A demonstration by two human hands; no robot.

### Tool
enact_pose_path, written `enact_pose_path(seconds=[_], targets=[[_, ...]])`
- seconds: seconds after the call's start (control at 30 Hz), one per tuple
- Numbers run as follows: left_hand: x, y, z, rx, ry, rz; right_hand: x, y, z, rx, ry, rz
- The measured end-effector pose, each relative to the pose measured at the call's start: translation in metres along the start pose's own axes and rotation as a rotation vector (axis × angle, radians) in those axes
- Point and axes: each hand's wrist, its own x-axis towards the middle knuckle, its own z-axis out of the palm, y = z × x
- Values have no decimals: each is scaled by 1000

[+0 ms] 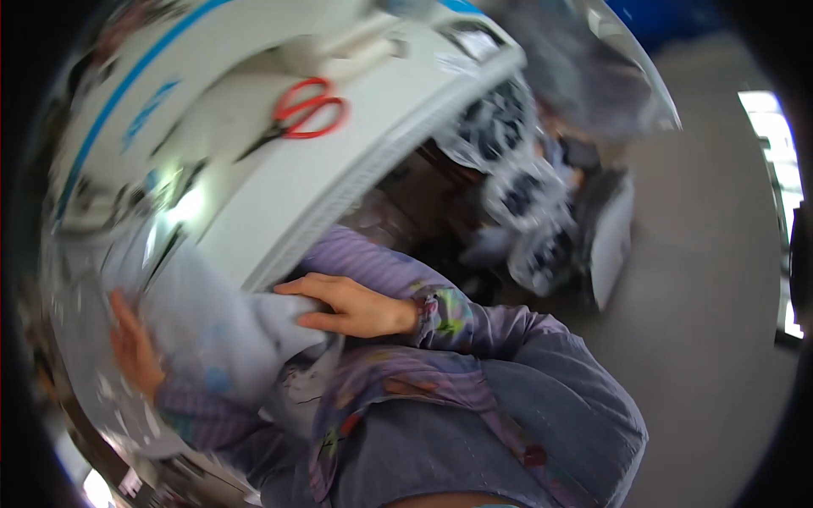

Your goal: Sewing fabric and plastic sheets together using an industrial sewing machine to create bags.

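Note:
A pale grey-white cloth (207,326) hangs over the table's near edge and down toward my lap. My left hand (135,351) rests against its left part, fingers stretched out and somewhat blurred. Across its right side, close to the table edge, lies my right hand (356,306), with fingers extended and the thumb apart. Just beyond the cloth is the lit working area of what looks like a sewing machine (174,190), smeared by motion. Scissors with red handles (312,108) and dark blades lie on the white table (271,199), away from both hands.
Several clear plastic bags with dark contents (491,127) stand right of the table, low down. A grey board-like thing (611,237) leans beside them. Grey floor (694,279) stretches along the right. Large translucent plastic sheeting (584,72) bulges at the far right.

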Motion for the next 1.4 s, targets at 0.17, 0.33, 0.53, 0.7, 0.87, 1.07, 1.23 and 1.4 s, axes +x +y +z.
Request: enact_pose_path(seconds=[0.17,0.33,0.53,0.7,0.87,1.07,1.23,1.4], targets=[[2,13,-8,474,-332,-118,-155,143,-107,-432,715,593],[-24,-47,29,1286,255,585,-330,261,-205,-693,1391,1152],[-35,-66,48,1140,157,489,-301,293,-243,-678,1519,1408],[-48,-60,46,1133,-45,320,-302,295,-252,-612,1411,1478],[-51,-82,57,1081,-45,275,-307,267,-240,-549,1382,1317],[-85,-260,64,1618,-569,-109,-156,91,-106,-767,381,315],[-71,-370,45,1994,-1095,-172,-65,-58,-91,-102,29,23],[-30,-318,58,1447,-295,-600,5,-88,-154,165,66,413]])
